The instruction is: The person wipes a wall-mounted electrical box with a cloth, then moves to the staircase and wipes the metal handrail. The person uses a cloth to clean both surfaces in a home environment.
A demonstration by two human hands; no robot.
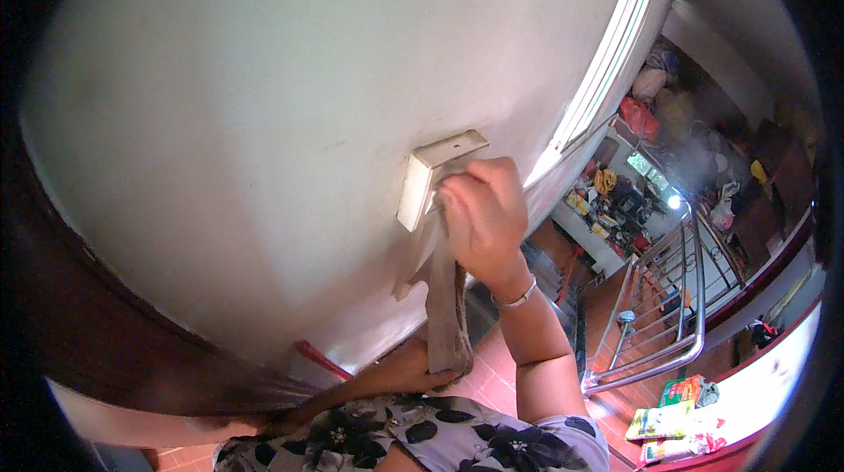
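Note:
A white surface-mounted box, likely a wall switch (414, 192), sticks out from a pale wall (297, 109). Its edges look grimy. My right hand (488, 215), with a bracelet on the wrist, is at the front of the box, its curled fingers pinching the upper end of a grey-brown cloth (445, 314). From there the cloth hangs down in a long strip. Lower down, my left hand (419, 363) holds the bottom end, and the cloth covers part of its fingers. My right fingers hide much of the box's front face.
To the right runs a metal stair railing (695, 287). Bagged packages (666, 422) lie at the lower right. A white window frame (603, 70) borders the wall. Cluttered goods (606, 202) fill the area beyond. A dark red-brown panel (132, 327) curves along the left.

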